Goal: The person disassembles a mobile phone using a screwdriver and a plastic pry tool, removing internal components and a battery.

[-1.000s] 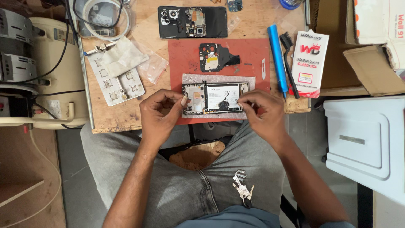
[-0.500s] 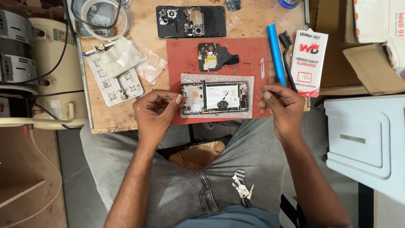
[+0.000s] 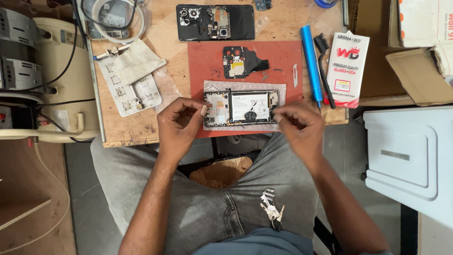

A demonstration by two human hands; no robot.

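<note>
An opened phone (image 3: 240, 107) with its battery and boards bare lies on a clear plastic sheet (image 3: 283, 89) on a red mat (image 3: 283, 56). My left hand (image 3: 179, 125) is curled at the phone's left end, thumb tip pressed on its corner. At the phone's right end my right hand (image 3: 297, 123) has its fingertips pinched together, just touching the edge. Whether it holds anything small I cannot tell. A loose black board part (image 3: 238, 61) rests on the mat above the phone.
A second opened phone (image 3: 214, 21) lies at the bench's back. Right of the mat are a blue tool (image 3: 311, 66), a black brush (image 3: 324, 61) and a white packet (image 3: 349, 66). A metal plate (image 3: 130, 87) and a cloth lie left. Keys (image 3: 271, 210) hang at my lap.
My right hand left the phone's right end, went out toward the blue tool, and has come back to the phone's right end with fingers pinched. My left hand stayed at the left end.
</note>
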